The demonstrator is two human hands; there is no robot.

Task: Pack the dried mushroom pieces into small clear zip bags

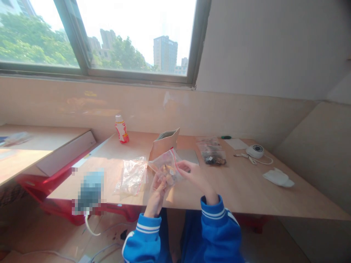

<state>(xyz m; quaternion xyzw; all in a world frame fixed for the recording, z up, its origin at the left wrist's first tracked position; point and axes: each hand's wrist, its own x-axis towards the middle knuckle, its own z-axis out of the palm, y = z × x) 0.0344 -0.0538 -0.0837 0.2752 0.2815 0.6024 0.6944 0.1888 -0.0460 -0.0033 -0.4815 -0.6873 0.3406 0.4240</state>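
Observation:
Between my hands, above the table's front edge, is a clear zip bag [169, 168] with a red seal strip and small brownish items inside that I cannot make out. My left hand [158, 191] grips the bag from below, thumb in front. Fingers of my right hand [190, 171] pinch its upper right edge by the red strip. Right behind the bag stands an upright brown paper pouch [162, 144], open at the top. To the left of my left hand lies a flat clear plastic bag [132, 177].
Farther right on the table [236, 190] are zip bags with dark parts [212, 155], a white dome camera [255, 151] with cable, a white crumpled packet [278, 178] and a green-handled tool [226, 137]. A drink bottle [121, 129] stands back left; a blurred-out device [90, 190] is front left.

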